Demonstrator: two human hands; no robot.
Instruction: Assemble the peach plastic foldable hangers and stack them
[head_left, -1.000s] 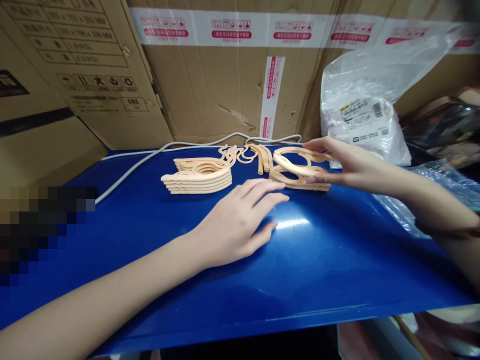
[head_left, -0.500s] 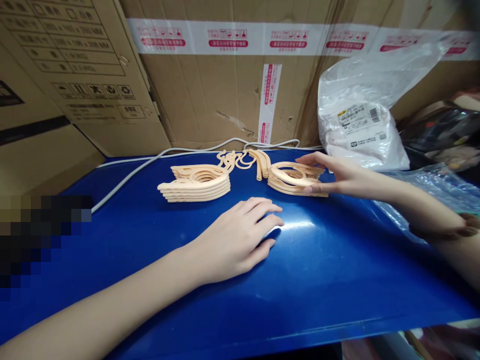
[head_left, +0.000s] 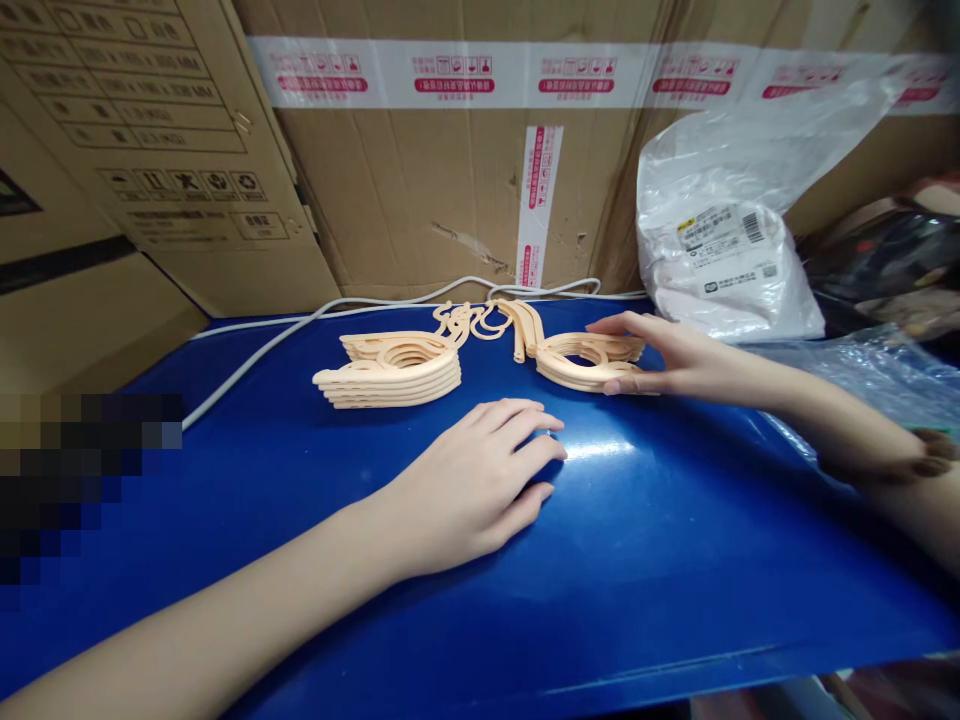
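Two stacks of beige plastic folding hangers lie on the blue table (head_left: 300,560). The left stack (head_left: 390,385) has several hangers piled flat, their curved hooks (head_left: 457,322) pointing back toward the middle. My right hand (head_left: 660,355) is at the right end of the right stack (head_left: 574,375), with its thumb along the front edge and its fingers over the back edge. Several long curved arms or hooks (head_left: 525,325) stick out from that stack's inner end. My left hand (head_left: 487,480) hovers or rests over the table in front of both stacks, fingers apart and holding nothing.
A white cable (head_left: 277,365) runs behind the stacks. Large cardboard boxes (head_left: 420,180) stand along the back and left. At the right are a white plastic parcel bag (head_left: 735,250) and clear plastic wrap (head_left: 877,380). The table's front edge (head_left: 675,675) is near me.
The top hanger on the right stack, raised a little before, now lies down level with the others. My right hand has lowered slightly with it. My left hand has hardly moved.
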